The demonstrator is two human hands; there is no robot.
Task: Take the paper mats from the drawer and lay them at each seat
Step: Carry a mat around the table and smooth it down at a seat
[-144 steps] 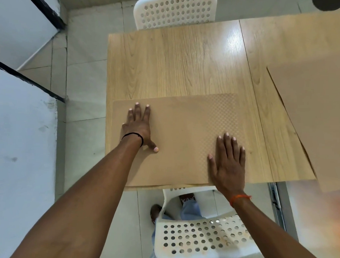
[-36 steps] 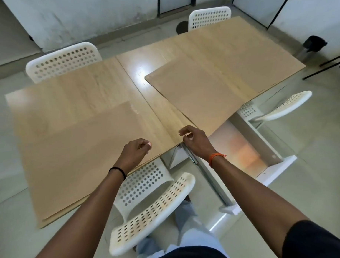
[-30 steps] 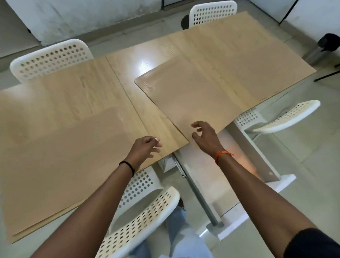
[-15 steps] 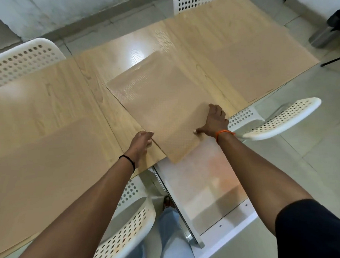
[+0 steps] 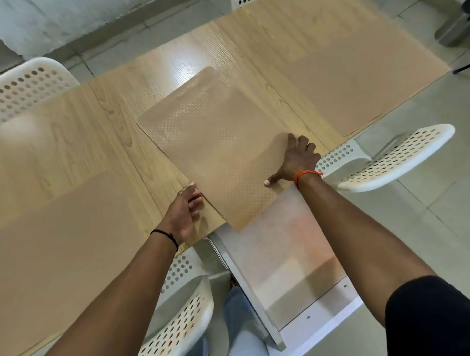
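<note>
Tabletop [image 5: 75, 135] of pale wood grain fills the upper frame, its boards meeting at seams that run diagonally away from me. I see three brown paper mats on it. The middle mat [image 5: 217, 151] lies skewed across a seam, its near corner overhanging the table edge above the open drawer [image 5: 279, 259]. My right hand [image 5: 297, 159] rests flat on this mat's right side, fingers spread and thumb stretched toward me, pressing the sheet rather than gripping it. My left hand [image 5: 183, 209] sits on the wood just beside the mat's left edge, fingers loosely curled, their tips touching or nearly touching that edge; I cannot tell whether they pinch it. The left mat [image 5: 57, 237] lies flat at the near-left seat, reaching the table edge. The right mat [image 5: 358, 80] lies flat at the far right, its corner at the table edge.

The drawer is a pale tray pulled out below the table, with a metal rail along its left side and a white front panel nearest me. White perforated chairs stand around: one [image 5: 180, 321] under my left arm, one [image 5: 393, 156] at right, one [image 5: 20, 86] at far left, another at the top edge. Floor [image 5: 428, 240] is pale tile; a scuffed grey-white wall [image 5: 63, 21] runs behind, and a dark bin [image 5: 457, 26] stands at upper right.
</note>
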